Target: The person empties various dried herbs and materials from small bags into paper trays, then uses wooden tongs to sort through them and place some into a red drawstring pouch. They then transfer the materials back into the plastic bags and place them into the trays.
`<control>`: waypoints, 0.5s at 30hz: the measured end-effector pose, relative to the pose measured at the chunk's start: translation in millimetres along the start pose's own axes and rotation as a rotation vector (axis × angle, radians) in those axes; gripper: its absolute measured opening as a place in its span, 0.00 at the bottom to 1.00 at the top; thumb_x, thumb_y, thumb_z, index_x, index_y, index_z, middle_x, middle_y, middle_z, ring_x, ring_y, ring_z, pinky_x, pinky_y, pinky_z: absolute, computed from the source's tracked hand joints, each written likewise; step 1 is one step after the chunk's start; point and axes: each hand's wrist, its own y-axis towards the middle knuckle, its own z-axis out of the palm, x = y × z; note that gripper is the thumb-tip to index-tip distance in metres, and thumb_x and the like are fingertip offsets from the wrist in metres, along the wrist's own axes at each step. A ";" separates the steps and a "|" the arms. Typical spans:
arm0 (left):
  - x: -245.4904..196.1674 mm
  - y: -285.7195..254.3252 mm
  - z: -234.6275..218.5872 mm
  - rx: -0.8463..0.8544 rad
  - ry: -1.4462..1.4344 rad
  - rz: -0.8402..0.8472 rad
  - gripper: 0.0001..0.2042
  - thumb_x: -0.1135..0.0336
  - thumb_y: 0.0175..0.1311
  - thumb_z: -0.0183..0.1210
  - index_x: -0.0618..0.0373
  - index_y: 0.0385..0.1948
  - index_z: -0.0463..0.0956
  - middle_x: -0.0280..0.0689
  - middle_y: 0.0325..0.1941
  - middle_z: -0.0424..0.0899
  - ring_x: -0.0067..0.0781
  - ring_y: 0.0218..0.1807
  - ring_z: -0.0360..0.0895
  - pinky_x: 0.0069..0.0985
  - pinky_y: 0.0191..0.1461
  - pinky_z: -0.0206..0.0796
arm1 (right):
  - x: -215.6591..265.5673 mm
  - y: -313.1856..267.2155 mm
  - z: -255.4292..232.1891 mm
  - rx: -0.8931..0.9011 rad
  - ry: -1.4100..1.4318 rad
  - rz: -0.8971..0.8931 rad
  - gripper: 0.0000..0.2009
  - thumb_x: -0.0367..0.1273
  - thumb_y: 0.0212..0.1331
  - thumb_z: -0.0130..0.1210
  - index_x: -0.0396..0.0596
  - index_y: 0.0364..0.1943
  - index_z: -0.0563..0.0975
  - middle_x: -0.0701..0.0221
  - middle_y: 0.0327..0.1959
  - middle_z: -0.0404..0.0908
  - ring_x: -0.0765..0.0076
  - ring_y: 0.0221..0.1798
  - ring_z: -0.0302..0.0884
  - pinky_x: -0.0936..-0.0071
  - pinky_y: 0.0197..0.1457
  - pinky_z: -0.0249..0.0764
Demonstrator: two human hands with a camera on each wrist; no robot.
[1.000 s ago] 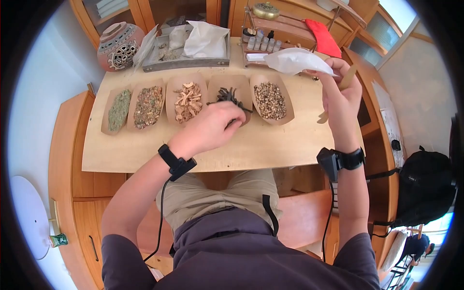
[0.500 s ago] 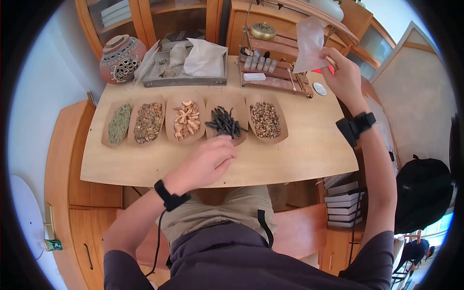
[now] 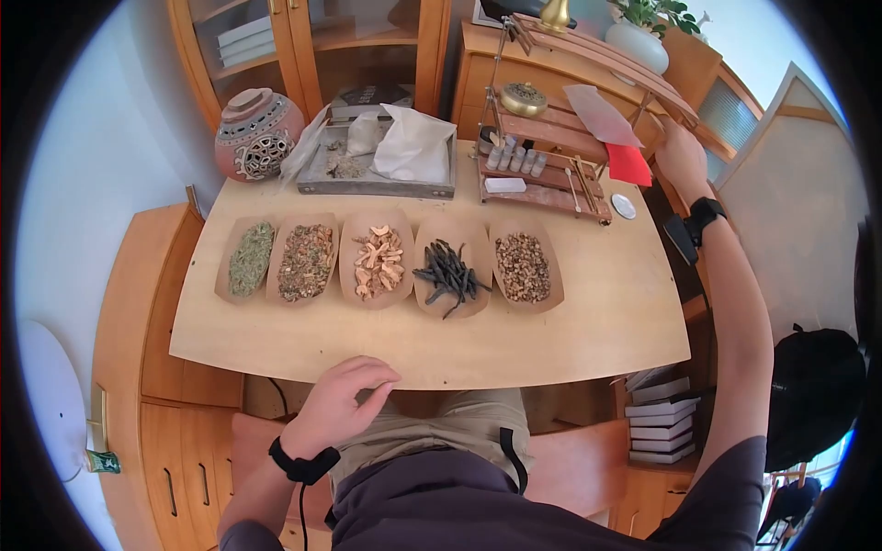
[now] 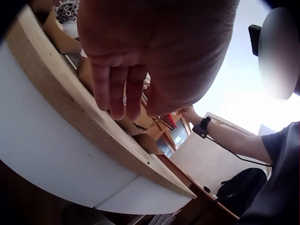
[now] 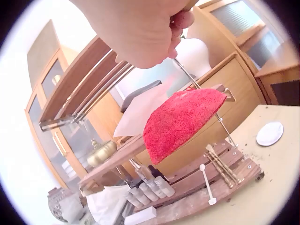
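My left hand (image 3: 344,399) hovers loosely at the table's front edge, its fingers relaxed and holding nothing; in the left wrist view the fingers (image 4: 117,89) hang nearly straight. My right hand (image 3: 682,161) is beside the wooden rack at the back right. In the right wrist view its fingers curl around a tan wooden strip (image 5: 189,5), mostly hidden in the fist. Below that hand, the whitish translucent pouch (image 3: 593,112) lies on the rack's shelf, next to a red cloth (image 3: 628,165). Dark dried pods (image 3: 446,271) lie in a paper tray near the table's middle.
Paper trays of dried herbs stand in a row, including pale slices (image 3: 378,262) and brown seeds (image 3: 524,266). Behind them are a grey tray (image 3: 427,191) and a pierced pot (image 3: 259,138). Small bottles (image 3: 516,160) and thin tools (image 3: 585,186) are on the rack (image 3: 551,188).
My right hand has let go of the pouch, now on the rack, and moved to its right. The left hand has drawn back from the dark pods to the front edge.
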 end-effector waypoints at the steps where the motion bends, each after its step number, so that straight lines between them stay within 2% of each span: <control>1: 1.4 -1.6 -0.1 -0.025 -0.006 -0.010 0.07 0.76 0.66 0.64 0.61 0.44 0.85 0.43 0.45 0.88 0.44 0.47 0.86 0.33 0.54 0.78 | 5.6 -3.3 -9.0 -0.005 -0.020 0.007 0.21 0.37 0.63 0.58 0.51 0.61 0.81 0.54 0.52 0.87 0.44 0.55 0.85 0.52 0.57 0.81; 2: 2.7 -1.8 -0.8 -0.046 -0.009 -0.017 0.07 0.76 0.67 0.63 0.61 0.44 0.85 0.44 0.44 0.88 0.45 0.46 0.86 0.34 0.53 0.78 | 6.6 -5.2 -5.3 -0.132 0.016 -0.096 0.18 0.37 0.64 0.57 0.50 0.57 0.81 0.54 0.51 0.87 0.42 0.52 0.85 0.51 0.54 0.81; 5: 5.3 5.6 -0.4 -0.114 -0.020 0.004 0.07 0.77 0.67 0.63 0.61 0.45 0.85 0.43 0.43 0.88 0.42 0.45 0.86 0.32 0.52 0.78 | 26.9 5.9 -10.5 -0.098 0.033 -0.208 0.15 0.37 0.69 0.51 0.47 0.54 0.79 0.54 0.46 0.86 0.38 0.47 0.84 0.46 0.48 0.79; 6: 6.5 9.2 1.4 -0.140 -0.027 0.015 0.08 0.78 0.67 0.63 0.61 0.45 0.85 0.42 0.42 0.88 0.40 0.44 0.87 0.31 0.52 0.78 | 44.0 6.4 -17.5 -0.111 0.063 -0.247 0.12 0.38 0.71 0.52 0.47 0.49 0.78 0.56 0.44 0.84 0.41 0.49 0.82 0.47 0.51 0.77; 9: 14.5 22.2 8.4 -0.206 -0.134 0.017 0.08 0.78 0.67 0.63 0.61 0.46 0.85 0.40 0.40 0.88 0.32 0.42 0.86 0.26 0.49 0.78 | 62.5 18.9 -12.5 -0.207 0.065 -0.527 0.10 0.37 0.71 0.53 0.48 0.46 0.79 0.60 0.47 0.83 0.45 0.52 0.80 0.49 0.57 0.74; 10: 22.3 25.0 11.5 -0.224 -0.148 -0.011 0.08 0.78 0.67 0.64 0.60 0.46 0.85 0.38 0.39 0.88 0.29 0.42 0.85 0.25 0.48 0.77 | 74.2 17.2 -21.7 -0.151 -0.011 -0.567 0.09 0.37 0.71 0.55 0.50 0.46 0.79 0.63 0.48 0.81 0.49 0.55 0.78 0.51 0.60 0.71; 14: 44.3 26.7 21.4 -0.265 -0.200 -0.117 0.08 0.75 0.67 0.66 0.60 0.45 0.85 0.35 0.37 0.87 0.24 0.38 0.84 0.22 0.44 0.76 | 85.4 17.3 -21.1 -0.154 -0.148 -0.638 0.11 0.39 0.72 0.56 0.50 0.49 0.80 0.64 0.46 0.78 0.52 0.53 0.80 0.53 0.56 0.74; 15: 46.6 27.0 21.4 -0.266 -0.212 -0.142 0.08 0.74 0.67 0.66 0.59 0.45 0.85 0.34 0.36 0.87 0.23 0.38 0.84 0.22 0.43 0.76 | 83.5 18.0 -18.2 -0.138 -0.137 -0.600 0.10 0.37 0.71 0.56 0.49 0.48 0.80 0.63 0.46 0.78 0.52 0.52 0.81 0.53 0.55 0.75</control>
